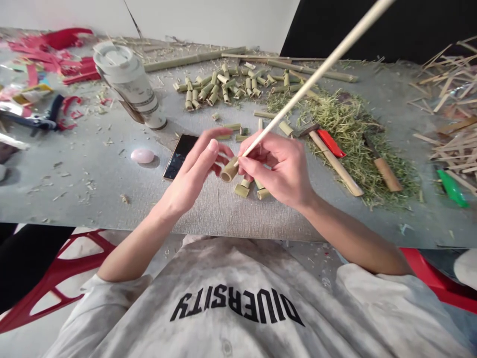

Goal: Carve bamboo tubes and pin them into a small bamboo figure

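Wooden and pale, a stick [314, 81] is pinched in the right hand [282, 166], its lower end at a bamboo tube [228, 172] above the worktop's [212, 215] near edge. Beside the tube, the left hand [192, 174] has fingers loosely spread; contact is unclear. Cut bamboo segments [205, 93] lie toward the far edge.

At the right grip [281, 161], a stick [320, 74] of smooth, pale wood is seen, and beside it a tube [231, 169] that looks like matt bamboo. Past the left grip [196, 169], a phone [179, 154] is faced with glossy black glass, and a pink lump [142, 156] is smooth and shiny. Right of the right grip, a red piece [330, 142] is made of shiny plastic, and the heap [357, 119] is made of rough, dry shavings. Below both grips, the table [238, 215] is finished in dull, grainy grey.
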Available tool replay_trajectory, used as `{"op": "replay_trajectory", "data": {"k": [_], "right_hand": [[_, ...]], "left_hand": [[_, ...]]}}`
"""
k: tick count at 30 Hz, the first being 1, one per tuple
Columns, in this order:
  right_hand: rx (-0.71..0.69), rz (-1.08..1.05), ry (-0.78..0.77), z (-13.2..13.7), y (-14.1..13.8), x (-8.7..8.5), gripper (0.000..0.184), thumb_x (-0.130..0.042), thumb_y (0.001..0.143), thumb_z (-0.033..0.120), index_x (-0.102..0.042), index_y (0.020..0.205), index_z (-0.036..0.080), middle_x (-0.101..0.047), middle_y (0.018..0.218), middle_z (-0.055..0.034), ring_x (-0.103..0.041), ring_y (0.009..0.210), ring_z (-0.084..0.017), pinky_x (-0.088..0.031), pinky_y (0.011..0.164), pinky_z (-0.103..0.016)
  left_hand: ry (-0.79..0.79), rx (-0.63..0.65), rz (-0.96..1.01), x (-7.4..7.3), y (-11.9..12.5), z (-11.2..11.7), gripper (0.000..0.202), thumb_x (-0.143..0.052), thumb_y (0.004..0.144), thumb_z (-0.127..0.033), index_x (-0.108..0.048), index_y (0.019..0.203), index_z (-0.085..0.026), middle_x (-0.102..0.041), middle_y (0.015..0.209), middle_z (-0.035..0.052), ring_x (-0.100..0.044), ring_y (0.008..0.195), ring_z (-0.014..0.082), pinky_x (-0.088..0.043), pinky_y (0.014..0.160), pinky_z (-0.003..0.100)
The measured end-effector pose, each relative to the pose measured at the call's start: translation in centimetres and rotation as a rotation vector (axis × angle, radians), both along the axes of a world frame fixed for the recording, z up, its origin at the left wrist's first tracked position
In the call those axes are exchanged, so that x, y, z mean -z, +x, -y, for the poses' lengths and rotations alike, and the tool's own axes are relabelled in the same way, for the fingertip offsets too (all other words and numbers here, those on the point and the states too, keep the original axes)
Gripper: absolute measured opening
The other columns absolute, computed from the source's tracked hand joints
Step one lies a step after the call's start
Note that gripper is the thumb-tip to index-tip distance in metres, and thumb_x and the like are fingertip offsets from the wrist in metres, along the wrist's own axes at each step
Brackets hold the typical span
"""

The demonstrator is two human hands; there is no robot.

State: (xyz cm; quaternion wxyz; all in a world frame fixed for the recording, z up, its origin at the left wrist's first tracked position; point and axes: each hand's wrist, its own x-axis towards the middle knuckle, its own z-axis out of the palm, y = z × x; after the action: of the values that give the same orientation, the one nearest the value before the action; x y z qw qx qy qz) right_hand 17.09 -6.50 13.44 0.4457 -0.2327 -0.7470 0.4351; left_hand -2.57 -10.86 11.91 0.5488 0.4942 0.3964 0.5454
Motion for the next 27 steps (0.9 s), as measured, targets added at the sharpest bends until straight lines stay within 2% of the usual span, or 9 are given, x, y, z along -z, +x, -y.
{"op": "replay_trajectory", "data": {"k": [4, 9, 12, 16, 18, 20, 22, 24, 27], "right_hand": [[-0.050, -0.053, 0.067, 0.7, 0.5, -0.5, 0.016, -0.072, 0.105, 0.032, -0.072, 0.095, 0.021, -0.075, 0.086, -0.0007, -0.069, 0.065, -0.010, -0.057, 0.056, -0.024], [0.104, -0.009, 0.111, 2.0, 0.7, -0.5, 0.019, -0.073, 0.104, 0.042, -0.071, 0.099, 0.024, -0.071, 0.088, -0.0014, -0.068, 0.073, -0.015, -0.058, 0.062, -0.031], [0.245, -0.035, 0.181, 3.2, 1.3, -0.6, 0.018, -0.074, 0.103, 0.037, -0.063, 0.094, 0.026, -0.064, 0.077, 0.0024, -0.058, 0.062, -0.012, -0.049, 0.055, -0.030], [0.287, 0.202, 0.610, 4.6, 2.5, -1.7, 0.014, -0.068, 0.103, 0.022, -0.065, 0.090, 0.027, -0.069, 0.073, 0.0022, -0.058, 0.060, -0.013, -0.045, 0.057, -0.034], [0.362, 0.403, 0.904, 4.6, 3.0, -2.4, 0.009, -0.067, 0.102, 0.022, -0.073, 0.099, 0.028, -0.079, 0.087, -0.0020, -0.069, 0.075, -0.020, -0.051, 0.067, -0.040], [0.405, 0.610, 1.051, 4.2, 3.3, -2.7, 0.013, -0.066, 0.104, 0.020, -0.077, 0.109, 0.026, -0.083, 0.107, -0.0071, -0.075, 0.095, -0.027, -0.054, 0.080, -0.044], [0.359, 0.778, 1.025, 3.5, 3.5, -2.5, 0.018, -0.061, 0.108, 0.018, -0.078, 0.112, 0.023, -0.083, 0.110, -0.0088, -0.075, 0.101, -0.027, -0.053, 0.082, -0.042], [0.274, 0.878, 0.938, 3.0, 3.5, -1.6, 0.023, -0.056, 0.112, 0.018, -0.077, 0.105, 0.023, -0.080, 0.093, -0.0050, -0.072, 0.086, -0.022, -0.046, 0.070, -0.037], [0.242, 0.833, 0.809, 2.9, 3.5, -0.1, 0.027, -0.055, 0.115, 0.024, -0.074, 0.096, 0.022, -0.073, 0.076, -0.0004, -0.065, 0.071, -0.016, -0.035, 0.062, -0.034]], "left_hand": [[-0.172, 0.258, 0.244, 0.2, 1.0, 1.7, 0.035, -0.072, 0.104, -0.054, -0.069, 0.106, -0.019, -0.066, 0.079, 0.0022, -0.062, 0.061, 0.0136, -0.047, 0.052, 0.024], [-0.128, 0.141, 0.276, 0.2, 1.9, 3.1, 0.035, -0.074, 0.104, -0.051, -0.073, 0.120, -0.021, -0.062, 0.078, 0.0015, -0.056, 0.065, 0.0127, -0.045, 0.057, 0.023], [-0.119, 0.084, 0.240, 0.8, 1.8, 3.0, 0.036, -0.073, 0.104, -0.054, -0.075, 0.119, -0.021, -0.060, 0.079, 0.0021, -0.052, 0.069, 0.0128, -0.046, 0.062, 0.024], [-0.130, -0.020, 0.183, 2.0, 1.4, 2.5, 0.037, -0.076, 0.102, -0.057, -0.072, 0.098, -0.021, -0.050, 0.077, 0.0004, -0.045, 0.069, 0.0127, -0.042, 0.063, 0.025], [-0.129, -0.049, 0.142, 2.5, 1.2, 2.3, 0.039, -0.077, 0.100, -0.059, -0.070, 0.096, -0.021, -0.046, 0.077, -0.0008, -0.041, 0.068, 0.0120, -0.040, 0.061, 0.025], [-0.114, -0.043, 0.111, 2.7, 1.0, 2.3, 0.041, -0.078, 0.099, -0.061, -0.070, 0.096, -0.020, -0.044, 0.080, -0.0012, -0.036, 0.066, 0.0109, -0.037, 0.060, 0.024], [-0.092, -0.015, 0.098, 2.7, 0.9, 2.5, 0.041, -0.076, 0.100, -0.060, -0.069, 0.096, -0.020, -0.042, 0.080, -0.0015, -0.033, 0.065, 0.0105, -0.033, 0.058, 0.025], [-0.078, 0.017, 0.087, 2.6, 0.9, 2.8, 0.041, -0.072, 0.103, -0.060, -0.066, 0.096, -0.020, -0.041, 0.077, -0.0021, -0.032, 0.063, 0.0105, -0.028, 0.056, 0.026], [-0.035, 0.026, 0.055, 2.5, 1.1, 3.2, 0.039, -0.066, 0.106, -0.061, -0.063, 0.101, -0.022, -0.042, 0.070, -0.0035, -0.034, 0.060, 0.0114, -0.027, 0.057, 0.028]]}}
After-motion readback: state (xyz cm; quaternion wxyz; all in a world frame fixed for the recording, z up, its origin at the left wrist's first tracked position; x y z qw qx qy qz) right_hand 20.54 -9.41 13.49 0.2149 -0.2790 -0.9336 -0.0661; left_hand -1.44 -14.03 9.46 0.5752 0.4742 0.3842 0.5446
